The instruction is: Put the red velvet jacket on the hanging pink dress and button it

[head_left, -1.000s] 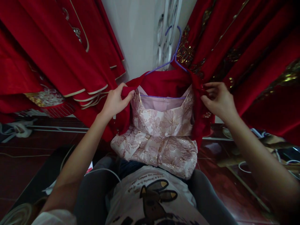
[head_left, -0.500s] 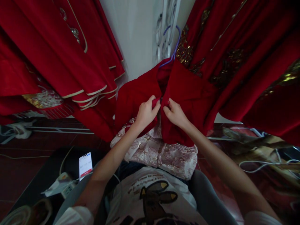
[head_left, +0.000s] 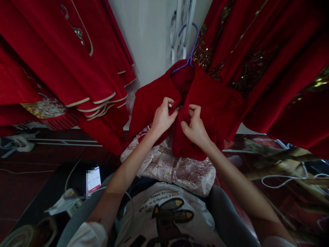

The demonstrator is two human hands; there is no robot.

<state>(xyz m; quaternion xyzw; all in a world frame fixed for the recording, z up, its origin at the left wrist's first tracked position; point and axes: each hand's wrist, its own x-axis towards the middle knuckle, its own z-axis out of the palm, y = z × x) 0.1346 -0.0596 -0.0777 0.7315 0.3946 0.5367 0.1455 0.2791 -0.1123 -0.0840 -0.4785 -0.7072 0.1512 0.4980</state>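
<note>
In front of me a short red jacket (head_left: 155,94) hangs on a purple hanger (head_left: 190,59), its collar standing apart and its lower part over my lap. My left hand (head_left: 163,116) is closed on the jacket's left front edge, a small shiny button-like spot at its fingertips. My right hand (head_left: 195,127) pinches the opposite front edge at about the same height. Between the two edges runs a narrow gap showing the dark inside. Beneath the jacket, a pale pink brocade cloth (head_left: 177,171) lies across my lap.
Red garments with cream trim (head_left: 97,68) hang on the left, and red garments with gold sequins (head_left: 257,72) on the right. A white metal rack (head_left: 180,34) stands behind the hanger. Low at left lie a phone (head_left: 94,179) and a power strip (head_left: 73,203) with cables.
Both hands have shifted their grip along the front edges, fingers now curled higher. The collar stands wider open, and the jacket's right panel has swung slightly inward.
</note>
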